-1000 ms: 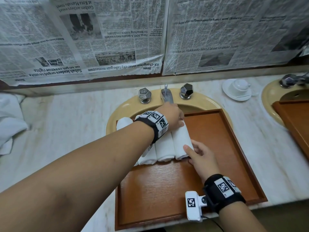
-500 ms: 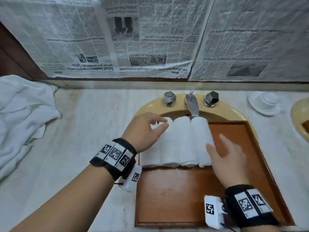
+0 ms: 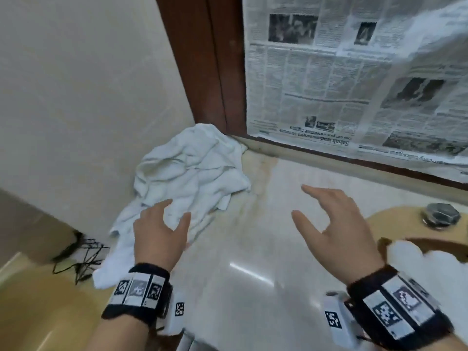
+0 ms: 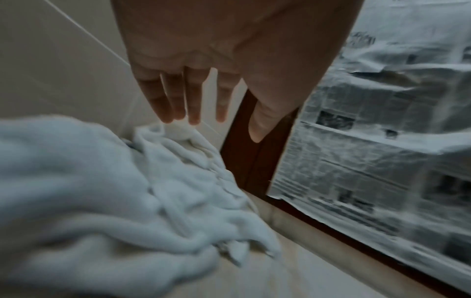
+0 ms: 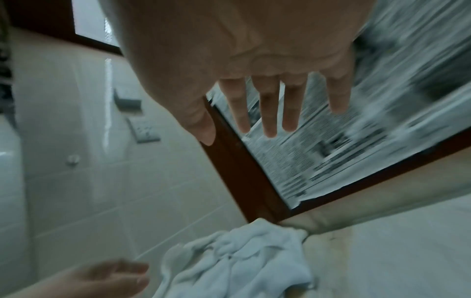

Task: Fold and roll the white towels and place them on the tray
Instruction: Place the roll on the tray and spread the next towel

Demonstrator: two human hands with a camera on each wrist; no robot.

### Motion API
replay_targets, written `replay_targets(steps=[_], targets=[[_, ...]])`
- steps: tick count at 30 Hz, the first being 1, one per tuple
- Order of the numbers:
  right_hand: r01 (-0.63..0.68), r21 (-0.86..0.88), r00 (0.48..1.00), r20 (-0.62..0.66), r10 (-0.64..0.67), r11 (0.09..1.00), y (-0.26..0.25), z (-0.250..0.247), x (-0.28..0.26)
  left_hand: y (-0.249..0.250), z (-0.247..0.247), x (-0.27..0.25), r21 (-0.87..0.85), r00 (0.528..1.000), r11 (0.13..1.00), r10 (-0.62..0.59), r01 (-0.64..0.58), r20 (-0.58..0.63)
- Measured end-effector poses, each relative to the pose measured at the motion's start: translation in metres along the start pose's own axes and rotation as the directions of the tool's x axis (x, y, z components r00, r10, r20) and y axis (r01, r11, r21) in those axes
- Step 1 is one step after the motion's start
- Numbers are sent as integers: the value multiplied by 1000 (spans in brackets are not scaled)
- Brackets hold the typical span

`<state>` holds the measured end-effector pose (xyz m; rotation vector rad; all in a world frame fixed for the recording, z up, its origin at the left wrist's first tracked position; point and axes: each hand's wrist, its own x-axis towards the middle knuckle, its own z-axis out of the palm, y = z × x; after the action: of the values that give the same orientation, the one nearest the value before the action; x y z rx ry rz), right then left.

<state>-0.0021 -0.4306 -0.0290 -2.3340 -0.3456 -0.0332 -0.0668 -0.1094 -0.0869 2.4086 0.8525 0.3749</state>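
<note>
Head view adds sink (image 3: 395, 219), both hands (image 3: 159, 234) (image 3: 336, 224) spread empty, towel pile (image 3: 192, 173) near.

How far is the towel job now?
Done: rolled towels show blurred at the right edge, by the sink. In hand: nothing; the left hand and right hand are open, reaching toward the towel pile. Left: that crumpled pile is unfolded.
</note>
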Motion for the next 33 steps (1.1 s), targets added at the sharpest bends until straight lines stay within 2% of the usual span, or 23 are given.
replay_targets(steps=[3,6,8,11,14,16,19,20,22,24,26,29,33], targets=[[130,-74,975,192,-114,989,-47,61,44,-42,-13,42,103,999,994,-30,33,-29],[254,-197,918,358,-171,947,-83,121,86,-73,-8,75,210,998,978,-21,8,62],[304,-257,881,444,-167,917,-104,156,113,-83,0,90,198,993,980,-33,10,113],[341,-301,862,479,-168,891,-132,198,148,-83,11,108,117,988,985,-136,128,67],[346,-287,857,483,-177,893,-157,230,173,-83,17,123,105,971,966,-239,238,-3],[366,-273,851,485,-201,890,-172,245,184,-83,16,130,93,958,953,-287,288,-22],[404,-258,841,482,-245,878,-191,258,193,-78,9,135,-36,947,951,-310,308,-81],[414,-248,836,485,-258,876,-196,259,194,-77,6,135,-98,954,960,-273,262,-122],[434,-223,830,477,-291,873,-206,257,197,-72,-6,133,-262,971,961,-139,86,-192],[442,-177,839,428,-336,879,-216,244,199,-60,-27,129,-424,979,903,-17,-71,-202],[460,-125,845,366,-390,879,-228,221,203,-42,-54,127,-487,973,853,97,-190,-210],[505,-97,839,289,-461,858,-249,169,206,-12,-95,132,-456,928,825,202,-334,-314],[495,-87,869,82,-489,865,-277,72,199,26,-137,136,-467,856,740,289,-484,-429]])
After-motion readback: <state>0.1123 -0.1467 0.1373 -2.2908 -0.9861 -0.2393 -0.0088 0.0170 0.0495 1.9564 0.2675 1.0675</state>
